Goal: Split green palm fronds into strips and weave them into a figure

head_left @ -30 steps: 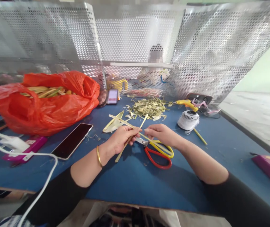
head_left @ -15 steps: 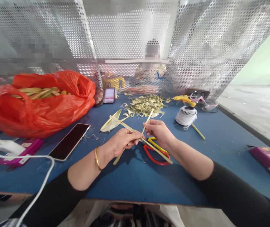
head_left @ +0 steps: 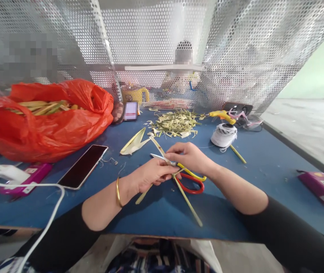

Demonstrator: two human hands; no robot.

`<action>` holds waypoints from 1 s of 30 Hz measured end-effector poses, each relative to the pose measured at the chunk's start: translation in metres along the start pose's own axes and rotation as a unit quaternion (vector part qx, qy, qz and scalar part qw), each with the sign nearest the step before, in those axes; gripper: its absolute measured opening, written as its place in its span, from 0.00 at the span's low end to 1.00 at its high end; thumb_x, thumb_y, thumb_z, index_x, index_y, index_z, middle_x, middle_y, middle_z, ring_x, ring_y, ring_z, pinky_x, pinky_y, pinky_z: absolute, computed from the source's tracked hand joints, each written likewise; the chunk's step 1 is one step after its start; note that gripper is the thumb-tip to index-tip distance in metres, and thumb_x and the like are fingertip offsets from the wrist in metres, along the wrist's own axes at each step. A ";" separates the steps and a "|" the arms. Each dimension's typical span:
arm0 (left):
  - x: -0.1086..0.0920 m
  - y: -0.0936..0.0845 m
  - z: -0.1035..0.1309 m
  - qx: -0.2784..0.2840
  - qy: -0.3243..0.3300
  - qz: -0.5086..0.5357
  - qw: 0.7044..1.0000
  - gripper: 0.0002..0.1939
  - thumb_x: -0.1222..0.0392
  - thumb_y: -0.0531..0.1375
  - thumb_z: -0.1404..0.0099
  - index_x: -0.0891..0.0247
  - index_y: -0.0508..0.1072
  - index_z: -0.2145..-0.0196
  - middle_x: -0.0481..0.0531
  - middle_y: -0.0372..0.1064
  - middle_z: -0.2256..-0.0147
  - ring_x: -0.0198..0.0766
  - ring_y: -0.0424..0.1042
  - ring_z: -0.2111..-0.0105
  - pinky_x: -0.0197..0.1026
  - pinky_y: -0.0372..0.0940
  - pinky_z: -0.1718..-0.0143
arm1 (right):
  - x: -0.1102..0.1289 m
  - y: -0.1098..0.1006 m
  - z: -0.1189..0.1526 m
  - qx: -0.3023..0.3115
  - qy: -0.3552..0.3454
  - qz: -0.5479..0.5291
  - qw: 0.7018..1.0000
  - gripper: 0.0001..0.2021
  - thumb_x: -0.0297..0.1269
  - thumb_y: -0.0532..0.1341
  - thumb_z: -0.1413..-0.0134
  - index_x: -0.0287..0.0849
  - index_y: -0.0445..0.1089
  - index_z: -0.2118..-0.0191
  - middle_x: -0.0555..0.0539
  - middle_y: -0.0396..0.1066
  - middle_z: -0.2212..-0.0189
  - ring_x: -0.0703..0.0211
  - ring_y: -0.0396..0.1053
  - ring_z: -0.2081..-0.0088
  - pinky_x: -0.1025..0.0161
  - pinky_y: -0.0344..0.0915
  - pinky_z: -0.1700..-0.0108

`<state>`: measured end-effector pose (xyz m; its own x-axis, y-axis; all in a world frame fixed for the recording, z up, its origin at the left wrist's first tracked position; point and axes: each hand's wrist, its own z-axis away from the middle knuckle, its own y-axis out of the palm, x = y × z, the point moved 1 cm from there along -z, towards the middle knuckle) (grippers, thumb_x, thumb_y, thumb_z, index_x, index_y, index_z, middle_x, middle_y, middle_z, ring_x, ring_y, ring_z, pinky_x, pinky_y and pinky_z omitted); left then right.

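Evidently the plant strips (head_left: 189,203) were held just above the middle of the blue table (head_left: 150,222), at the meeting point of the two hands. The left hand (head_left: 156,173) had its thumb and fingers pinched together on them where they crossed; one length slanted toward the table's near edge, another poked out under the palm, and a flat end stuck up on the far side. Which ends belonged together was hidden by the fingers. The right hand (head_left: 188,156) was bent in close, thumb and forefinger near that raised end, but I could not tell whether they gripped it. Scissors (head_left: 202,186) with one red and one yellow handle lay beneath the hands, partly covered. Beyond them sat a heap of trimmings (head_left: 174,124), with a pale husk piece (head_left: 133,144) nearer the left hand. A spool of white thread (head_left: 224,135) stood to the right, a dark-screened phone (head_left: 82,167) lay to the left, and behind that bulged a red plastic bag (head_left: 62,132) filled with more strips.
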<state>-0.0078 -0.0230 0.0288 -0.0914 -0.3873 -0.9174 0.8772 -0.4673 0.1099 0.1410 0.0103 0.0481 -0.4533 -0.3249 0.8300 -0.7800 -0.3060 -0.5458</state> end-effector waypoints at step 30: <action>-0.005 -0.012 -0.010 -0.146 0.146 0.260 0.943 0.07 0.71 0.65 0.46 0.67 0.80 0.67 0.53 0.77 0.72 0.33 0.71 0.74 0.34 0.64 0.71 | 0.001 0.032 0.011 -0.052 -0.019 0.118 0.992 0.13 0.34 0.56 0.43 0.41 0.70 0.77 0.49 0.72 0.74 0.62 0.67 0.70 0.66 0.59 0.66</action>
<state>-0.0135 -0.0079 0.0281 0.4826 -0.2492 -0.8397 0.8643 -0.0196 0.5025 0.1203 -0.0098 0.0297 -0.6128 -0.4111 0.6749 -0.6957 -0.1245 -0.7075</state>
